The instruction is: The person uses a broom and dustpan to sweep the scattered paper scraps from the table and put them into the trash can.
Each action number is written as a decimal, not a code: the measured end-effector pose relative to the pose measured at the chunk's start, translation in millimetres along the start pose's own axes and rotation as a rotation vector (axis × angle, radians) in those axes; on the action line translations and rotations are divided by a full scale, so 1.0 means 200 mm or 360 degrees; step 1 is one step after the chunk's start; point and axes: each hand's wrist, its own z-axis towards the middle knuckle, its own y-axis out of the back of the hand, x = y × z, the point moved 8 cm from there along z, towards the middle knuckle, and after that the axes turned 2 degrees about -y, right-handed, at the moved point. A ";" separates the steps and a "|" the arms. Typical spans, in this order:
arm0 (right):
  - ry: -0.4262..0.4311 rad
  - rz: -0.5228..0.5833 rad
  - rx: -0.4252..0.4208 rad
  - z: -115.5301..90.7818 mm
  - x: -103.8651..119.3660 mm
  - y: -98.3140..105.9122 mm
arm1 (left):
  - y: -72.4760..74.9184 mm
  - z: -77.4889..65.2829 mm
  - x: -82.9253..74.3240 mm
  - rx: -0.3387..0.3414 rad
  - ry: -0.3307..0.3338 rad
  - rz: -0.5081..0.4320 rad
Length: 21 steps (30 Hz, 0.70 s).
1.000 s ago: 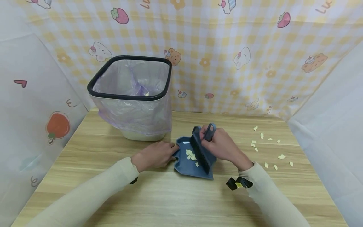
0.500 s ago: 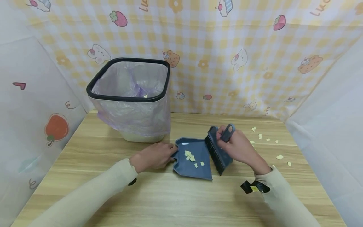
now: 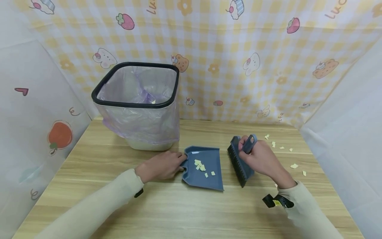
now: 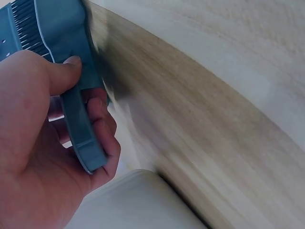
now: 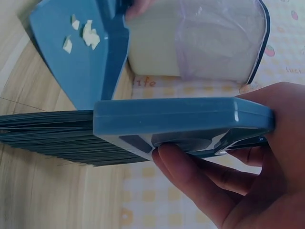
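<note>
My left hand [image 3: 162, 165] grips the short handle of a blue-grey dustpan [image 3: 210, 157] that lies on the table; the left wrist view shows the thumb on top of the handle [image 4: 76, 119] and fingers curled beneath. Several pale yellow paper scraps [image 3: 202, 167] lie in the pan. To the right of its front lip, my right hand [image 3: 262, 158] holds a matching hand brush [image 3: 247, 170], apart from the pan. Dark bristles [image 5: 52, 136] face the pan side, and the fingers wrap the brush handle in the right wrist view.
A trash bin [image 3: 149, 124] with a black rim and a thin purplish liner stands behind my left hand. More paper scraps [image 3: 294, 166] lie scattered on the wooden table [image 3: 191, 212] to the right. A checked curtain [image 3: 215, 43] hangs along the back.
My right hand has drawn the brush rightward from over the dustpan to beyond its lip, uncovering another scrap in the pan. The left hand and dustpan have stayed nearly still.
</note>
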 end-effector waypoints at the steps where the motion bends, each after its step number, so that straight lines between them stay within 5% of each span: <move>1: -0.0003 -0.0011 0.0002 0.00 0.00 0.00 | 0.00 0.00 0.00 0.0003 0.0008 -0.0006; 21: -0.0093 0.0019 0.0072 0.01 -0.05 -0.03 | 0.13 -0.01 -0.03 0.0037 0.0077 -0.0099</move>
